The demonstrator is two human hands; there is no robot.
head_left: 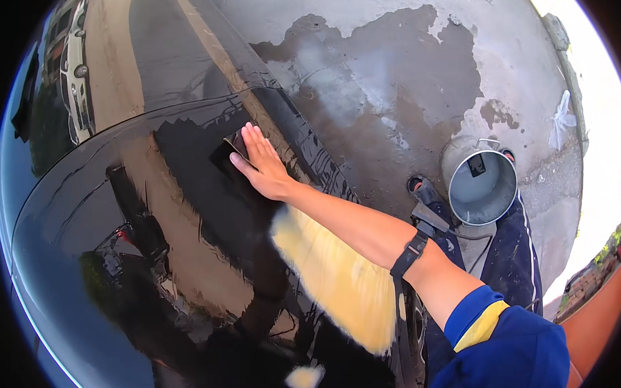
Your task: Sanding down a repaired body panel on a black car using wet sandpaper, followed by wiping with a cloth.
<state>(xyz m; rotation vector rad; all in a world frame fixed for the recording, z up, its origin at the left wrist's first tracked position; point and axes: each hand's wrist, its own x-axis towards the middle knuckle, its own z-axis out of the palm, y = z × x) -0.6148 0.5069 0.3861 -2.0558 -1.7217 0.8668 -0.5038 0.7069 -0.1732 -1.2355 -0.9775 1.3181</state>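
1. Black flat sheet (pixel 235 143) is pinned beneath a person's bare right hand (pixel 265 174) on a glossy black car panel (pixel 193 153); its exposed edge is seen beside the thumb and forefinger, on the upper-left side.
2. Most of it is covered, so its long axis cannot be told; the hand itself is pointed up and to the left.
3. Fingers are held straight and close together, with the thumb set apart; the sheet is pressed flat under the hand, though how firmly cannot be told. The left hand is not seen.
4. Below the wrist, the panel is marked by a broad, pale-yellow patch (pixel 337 282) and a smaller yellowish spot (pixel 304 379); a white car is mirrored at upper left.
5. Outdoors, a round grey metal bucket (pixel 459 148) is placed between the feet on pale concrete ground (pixel 525 63), darkened by a large wet stain (pixel 415 60).
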